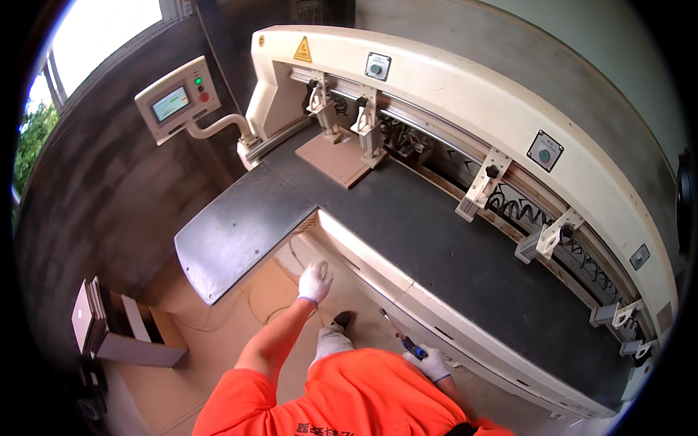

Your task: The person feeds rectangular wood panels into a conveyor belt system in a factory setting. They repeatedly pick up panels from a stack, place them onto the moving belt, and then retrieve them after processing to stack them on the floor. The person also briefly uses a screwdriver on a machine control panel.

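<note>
Head view: right hand (pixel 435 363), gloved, closed around a blue-handled screwdriver (pixel 400 336) whose shaft runs up-left along the cream machine front (pixel 378 280), while left hand (pixel 315 282), gloved, empty, loosely curled, hangs farther left below the grey desk (pixel 240 232).

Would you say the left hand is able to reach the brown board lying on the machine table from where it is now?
Probably not without stepping closer: the left hand is low beside the machine's front panel, and the brown board lies across the dark table, at its far side.
</note>
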Demonstrator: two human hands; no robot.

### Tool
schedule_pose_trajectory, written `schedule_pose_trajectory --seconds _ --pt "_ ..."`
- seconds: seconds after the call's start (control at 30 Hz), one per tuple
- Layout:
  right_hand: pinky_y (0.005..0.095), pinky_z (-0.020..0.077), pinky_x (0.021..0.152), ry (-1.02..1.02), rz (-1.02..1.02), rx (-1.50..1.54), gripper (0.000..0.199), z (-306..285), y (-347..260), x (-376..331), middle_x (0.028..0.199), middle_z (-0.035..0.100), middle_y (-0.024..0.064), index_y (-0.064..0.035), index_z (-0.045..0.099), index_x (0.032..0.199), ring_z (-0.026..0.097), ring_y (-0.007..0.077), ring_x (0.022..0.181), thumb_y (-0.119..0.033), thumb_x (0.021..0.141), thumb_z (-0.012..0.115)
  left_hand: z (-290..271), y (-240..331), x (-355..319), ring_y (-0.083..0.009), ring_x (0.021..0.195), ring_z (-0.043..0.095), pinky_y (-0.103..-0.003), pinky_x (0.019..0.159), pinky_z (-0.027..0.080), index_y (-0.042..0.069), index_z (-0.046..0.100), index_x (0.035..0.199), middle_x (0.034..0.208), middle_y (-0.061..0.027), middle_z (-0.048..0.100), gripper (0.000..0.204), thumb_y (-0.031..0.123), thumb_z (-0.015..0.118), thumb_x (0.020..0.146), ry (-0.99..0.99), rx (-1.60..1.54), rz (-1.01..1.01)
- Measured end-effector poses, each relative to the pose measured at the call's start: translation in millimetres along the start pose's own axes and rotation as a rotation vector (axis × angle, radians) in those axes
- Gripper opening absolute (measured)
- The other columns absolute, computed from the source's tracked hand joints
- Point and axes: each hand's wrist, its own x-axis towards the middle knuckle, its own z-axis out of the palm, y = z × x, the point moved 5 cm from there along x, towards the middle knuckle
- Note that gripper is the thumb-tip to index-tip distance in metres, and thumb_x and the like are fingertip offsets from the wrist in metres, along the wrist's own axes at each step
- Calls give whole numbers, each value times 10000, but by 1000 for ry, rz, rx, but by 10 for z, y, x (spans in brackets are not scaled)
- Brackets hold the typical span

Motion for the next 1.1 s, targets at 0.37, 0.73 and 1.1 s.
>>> schedule_pose_trajectory --seconds 0.37,0.73,1.1 --pt "349 561 759 328 345 294 449 88 -622 149 918 777 64 8 780 1101 710 152 826 -365 867 872 365 402 2827 -405 1327 545 -530 1160 399 42 631 1330 1404 -193 587 590 367 778 860 -88 311 295" --pt "332 582 827 332 377 371 436 310 -1565 400 951 794 88 -41 795 1170 735 152 879 -371 890 848 437 179 3516 -423 1312 499 -555 1136 389 71 681 1187 1367 -182 586 548 418 833 791 -149 416 330" --pt "297 560 815 360 400 373 451 302 -1147 451 941 766 22 -94 809 1204 681 112 843 -414 889 858 331 220 3653 -447 1379 439 -606 1147 367 99 695 1280 1510 -188 514 676 502 871 767 -171 469 140"
